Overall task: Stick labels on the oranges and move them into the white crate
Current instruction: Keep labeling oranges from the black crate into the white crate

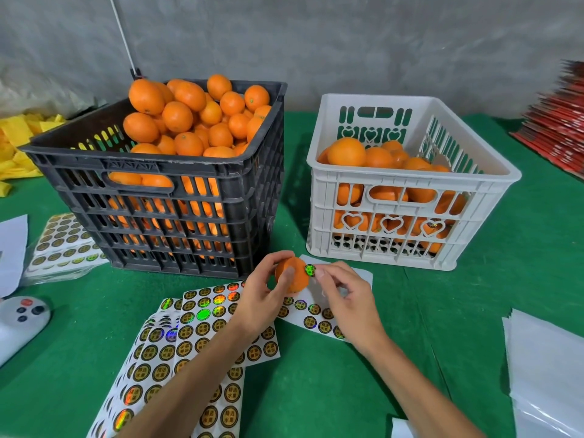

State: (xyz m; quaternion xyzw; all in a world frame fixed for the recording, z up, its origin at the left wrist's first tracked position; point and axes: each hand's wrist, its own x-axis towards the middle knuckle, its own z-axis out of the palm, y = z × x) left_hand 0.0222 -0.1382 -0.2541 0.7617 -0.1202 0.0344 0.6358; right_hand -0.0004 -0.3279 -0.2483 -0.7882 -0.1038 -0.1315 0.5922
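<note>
Orange (292,275) gripped by left hand (257,300) | right hand (343,298) fingers pinch label (310,270)

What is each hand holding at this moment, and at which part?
The left hand grips an orange around its side. The right hand pinches a round label by its edge, beside the orange.

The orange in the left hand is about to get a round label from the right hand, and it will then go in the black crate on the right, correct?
Not quite. The head view shows the crate on the right is white; the black crate stands on the left. The rest holds: the left hand holds the orange and the right hand brings a round label to it.
</note>
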